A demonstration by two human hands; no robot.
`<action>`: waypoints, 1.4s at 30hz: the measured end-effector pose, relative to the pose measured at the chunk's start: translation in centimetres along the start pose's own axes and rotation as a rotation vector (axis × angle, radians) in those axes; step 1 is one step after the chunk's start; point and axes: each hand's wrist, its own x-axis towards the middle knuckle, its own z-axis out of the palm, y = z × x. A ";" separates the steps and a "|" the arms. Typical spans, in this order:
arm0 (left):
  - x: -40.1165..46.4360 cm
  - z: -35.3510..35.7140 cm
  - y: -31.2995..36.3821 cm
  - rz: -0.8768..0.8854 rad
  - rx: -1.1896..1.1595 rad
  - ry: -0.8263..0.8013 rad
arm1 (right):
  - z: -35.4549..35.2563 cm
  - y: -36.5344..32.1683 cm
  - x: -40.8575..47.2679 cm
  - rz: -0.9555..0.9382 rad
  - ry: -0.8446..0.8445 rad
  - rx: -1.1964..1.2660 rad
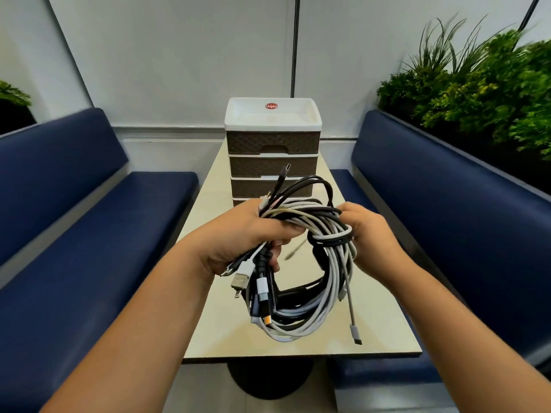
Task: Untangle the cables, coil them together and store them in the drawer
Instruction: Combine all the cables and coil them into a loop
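A coil of several black, white and grey cables [323,281] hangs in the air above the cream table [381,332]. My left hand [250,234] grips the bundle on its left side, with plug ends sticking out above and below the fist. My right hand [369,231] grips the right side, where a few turns of cable wrap around the coil. One grey cable end with a plug dangles down at the right. Behind the coil, at the far end of the table, stands a drawer unit [272,150] with brown drawers and a white top tray. All its visible drawers are closed.
Blue padded benches flank the table, one on the left [89,222] and one on the right [465,210]. Green plants [483,84] fill a planter behind the right bench. A black pole [295,40] runs up the wall behind the drawer unit.
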 end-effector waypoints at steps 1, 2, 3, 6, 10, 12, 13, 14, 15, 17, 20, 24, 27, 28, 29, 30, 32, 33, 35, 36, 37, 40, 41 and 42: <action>0.1 0.0 -0.1 -0.001 -0.020 -0.011 | 0.2 -0.4 0.1 0.064 -0.010 0.116; 0.3 -0.1 -0.2 -0.003 -0.038 -0.017 | 0.3 -0.8 0.1 0.144 -0.028 0.285; 0.4 -0.1 -0.3 -0.006 -0.048 -0.016 | 0.4 -1.3 0.0 0.220 -0.047 0.478; 0.6 -0.2 -0.5 -0.019 -0.063 0.028 | 0.6 -2.2 -0.4 0.324 -0.070 0.840; 0.9 -0.7 -1.1 -0.033 -0.062 0.138 | 0.9 -2.2 -0.9 0.348 -0.174 0.961; 1.1 -1.0 -1.6 -0.033 -0.015 0.155 | 1.2 -2.2 -0.9 0.387 -0.224 1.066; 1.1 -1.1 -1.8 -0.034 0.010 0.144 | 1.4 -2.4 -0.8 0.395 -0.228 1.110; 1.2 -1.0 -2.1 -0.034 0.029 0.127 | 1.6 -2.6 -0.8 0.398 -0.216 1.148; 1.2 -0.9 -2.2 -0.033 0.041 0.111 | 1.7 -2.8 -0.8 0.394 -0.197 1.186; 1.1 -0.6 -2.5 -0.048 0.038 0.088 | 1.9 -2.8 -0.7 0.384 -0.178 1.252; 1.0 -0.3 -2.7 -0.097 -0.032 0.073 | 2.0 -2.8 -0.8 0.433 -0.181 1.367; 1.3 0.1 -2.7 -0.124 -0.062 0.110 | 2.4 -1.9 -1.5 0.461 -0.280 1.588; 1.8 0.0 -2.7 -0.128 -0.082 0.196 | 3.2 -1.1 -1.6 0.547 -0.291 1.820; 1.9 -0.1 -2.6 -0.123 -0.084 0.222 | 3.3 -1.0 -1.5 0.566 -0.290 1.893; 2.1 -0.2 -2.6 -0.119 -0.079 0.250 | 3.5 -0.9 -1.4 0.574 -0.286 1.930; 2.1 -0.2 -2.6 -0.116 -0.068 0.276 | 3.6 -0.9 -1.3 0.555 -0.282 1.955; 2.1 -0.1 -2.6 -0.125 -0.057 0.320 | 3.9 -0.9 -1.1 0.457 -0.385 2.036; 2.2 0.0 -2.6 -0.129 -0.063 0.335 | 4.1 -0.9 -1.2 0.399 -0.441 2.050; 2.3 0.0 -3.0 -0.133 -0.055 0.367 | 4.3 -1.1 -1.4 0.348 -0.448 1.997; 2.4 0.0 -3.2 -0.134 -0.041 0.384 | 4.2 -1.2 -1.4 0.355 -0.429 1.925; 2.5 0.1 -3.4 -0.134 -0.031 0.402 | 4.2 -1.3 -1.4 0.365 -0.409 1.843; 2.4 0.1 -3.9 -0.143 -0.028 0.444 | 4.2 -1.7 -1.0 0.464 -0.360 1.735; 2.4 0.1 -4.0 -0.146 -0.026 0.447 | 4.3 -1.8 -1.0 0.488 -0.355 1.745; 2.3 0.1 -4.1 -0.148 -0.019 0.446 | 4.4 -2.0 -1.0 0.512 -0.341 1.762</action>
